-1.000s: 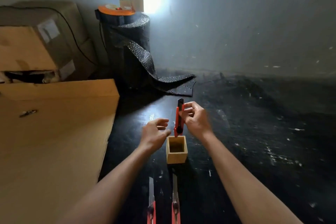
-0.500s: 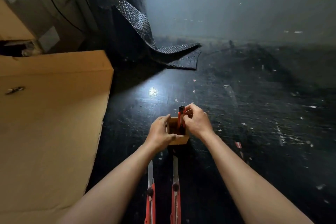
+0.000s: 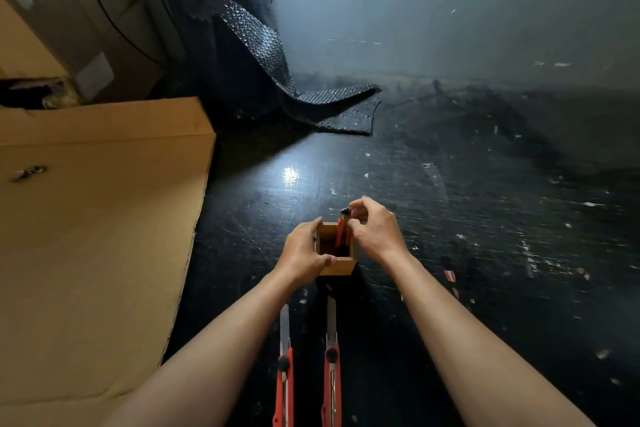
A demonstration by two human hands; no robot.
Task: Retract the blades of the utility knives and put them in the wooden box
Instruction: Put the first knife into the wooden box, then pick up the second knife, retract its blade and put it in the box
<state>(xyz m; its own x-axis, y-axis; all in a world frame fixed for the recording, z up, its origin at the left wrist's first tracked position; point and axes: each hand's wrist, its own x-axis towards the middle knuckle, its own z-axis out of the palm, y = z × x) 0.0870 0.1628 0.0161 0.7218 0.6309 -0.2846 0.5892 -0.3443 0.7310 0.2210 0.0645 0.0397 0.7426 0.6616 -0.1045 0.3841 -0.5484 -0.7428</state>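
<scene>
A small open wooden box point(image 3: 341, 267) stands on the black floor. My left hand point(image 3: 302, 255) grips its left wall. A red utility knife point(image 3: 341, 230) stands upright inside the box, black end up. My right hand point(image 3: 375, 230) pinches that top end with its fingertips. Two more red utility knives lie side by side on the floor nearer to me, the left knife point(image 3: 284, 367) and the right knife point(image 3: 331, 364), both with long blades extended toward the box.
A large flat cardboard sheet point(image 3: 97, 236) covers the floor to the left. A roll of dark bubble wrap point(image 3: 249, 45) stands at the back, its loose end trailing on the floor. Cardboard boxes point(image 3: 52, 28) sit at the far left. A grey wall closes the back.
The red knife has gone from above the box down into it. My left hand has closed onto the box's side. My view has tilted down.
</scene>
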